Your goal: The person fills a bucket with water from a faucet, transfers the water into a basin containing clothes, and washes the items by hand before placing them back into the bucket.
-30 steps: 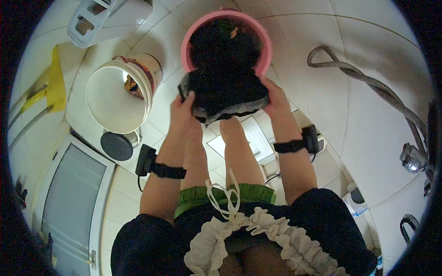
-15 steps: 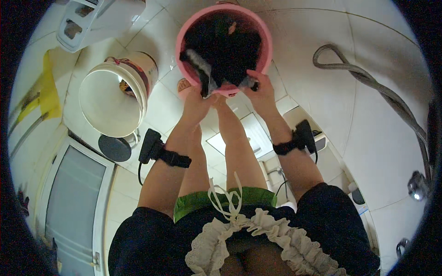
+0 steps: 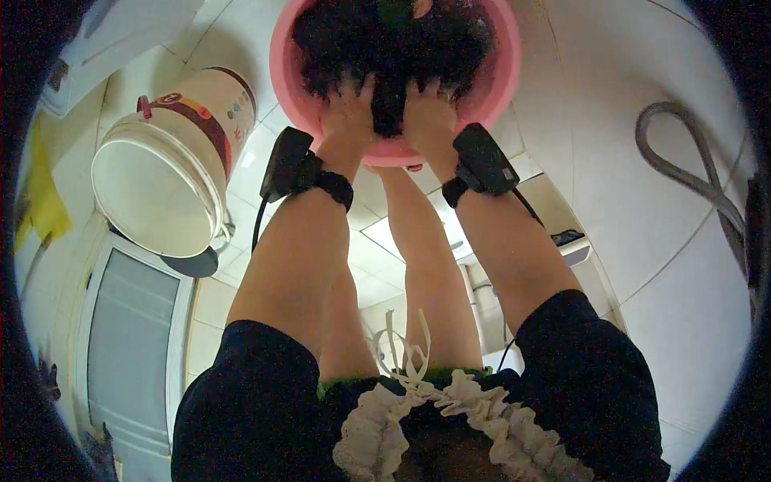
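Note:
A pink basin [image 3: 504, 76] in front of me holds a mass of wet-looking dark cloth [image 3: 389, 52]. My left hand [image 3: 348, 108] reaches over the near rim and lies on the cloth, its fingers stretched out and spread. Beside it, to the right, my right hand [image 3: 428, 111] presses on the same cloth, also with fingers extended; some fingertips sink into the dark folds and are hard to make out. A strip of the cloth shows between the two hands. The far part of the basin is cut off by the picture's top edge.
A white bucket [image 3: 152, 197] with a printed band lies tilted to the left, near a dark round object [image 3: 193, 263]. A grey hose [image 3: 679, 173] loops at the right. A yellow cloth [image 3: 48, 193] hangs at the far left, above a framed door [image 3: 132, 321].
Both hands have let go of the cloth's edge at the near rim and moved forward into the basin, fingers now spread on the cloth. The basin appears larger and higher in view.

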`<state>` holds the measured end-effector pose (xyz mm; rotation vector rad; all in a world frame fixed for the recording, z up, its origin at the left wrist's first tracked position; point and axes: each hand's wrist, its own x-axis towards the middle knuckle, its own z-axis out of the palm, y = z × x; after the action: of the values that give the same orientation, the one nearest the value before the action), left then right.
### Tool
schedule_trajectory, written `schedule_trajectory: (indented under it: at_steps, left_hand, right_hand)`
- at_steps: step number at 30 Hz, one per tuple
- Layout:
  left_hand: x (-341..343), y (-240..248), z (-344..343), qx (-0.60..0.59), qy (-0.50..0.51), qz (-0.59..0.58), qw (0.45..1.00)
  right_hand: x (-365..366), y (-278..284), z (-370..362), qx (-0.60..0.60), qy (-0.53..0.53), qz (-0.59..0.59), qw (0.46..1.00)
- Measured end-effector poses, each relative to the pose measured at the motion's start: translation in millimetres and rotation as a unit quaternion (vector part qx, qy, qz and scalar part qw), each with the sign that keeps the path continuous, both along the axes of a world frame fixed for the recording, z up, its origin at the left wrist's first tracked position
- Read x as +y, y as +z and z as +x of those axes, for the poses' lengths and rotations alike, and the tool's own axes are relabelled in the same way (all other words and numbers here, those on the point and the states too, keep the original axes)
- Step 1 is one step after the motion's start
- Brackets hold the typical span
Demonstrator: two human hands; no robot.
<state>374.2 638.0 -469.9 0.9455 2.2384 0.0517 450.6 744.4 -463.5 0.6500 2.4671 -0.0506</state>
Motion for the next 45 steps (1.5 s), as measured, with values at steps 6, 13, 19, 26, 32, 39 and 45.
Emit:
schedule_trajectory:
  at_steps: [6, 13, 19, 26, 32, 39, 45]
  left_hand:
    - [29.1, -16.9, 5.5, 0.090, -0.066, -0.093, 0.989]
    - [17.1, 12.6, -7.8, 0.013, -0.025, -0.087, 0.996]
    - [-4.0, 106.5, -8.5, -0.082, 0.041, -0.060, 0.994]
    - [1.5, 213.6, 20.9, -0.233, 0.337, 0.202, 0.890]
    - [9.7, 199.4, 55.2, -0.535, 0.639, 0.252, 0.492]
    - [42.8, 198.1, 0.3, -0.632, 0.707, 0.282, 0.144]
    - [48.6, 170.0, -0.8, -0.700, 0.646, 0.244, 0.181]
  right_hand:
    - [14.6, -37.5, 0.9, -0.098, -0.025, -0.117, 0.988]
    - [20.4, 39.9, 13.2, 0.055, -0.100, -0.108, 0.988]
    - [39.5, 160.1, 17.9, 0.023, -0.542, -0.413, 0.732]
    - [-10.4, 196.9, 13.7, 0.283, -0.689, -0.557, 0.369]
    - [-21.5, 197.8, -19.2, 0.401, -0.547, -0.319, 0.663]
    - [-15.7, 234.0, -29.0, 0.315, -0.292, -0.129, 0.894]
    - [-15.1, 240.1, -32.2, 0.352, -0.244, -0.142, 0.892]
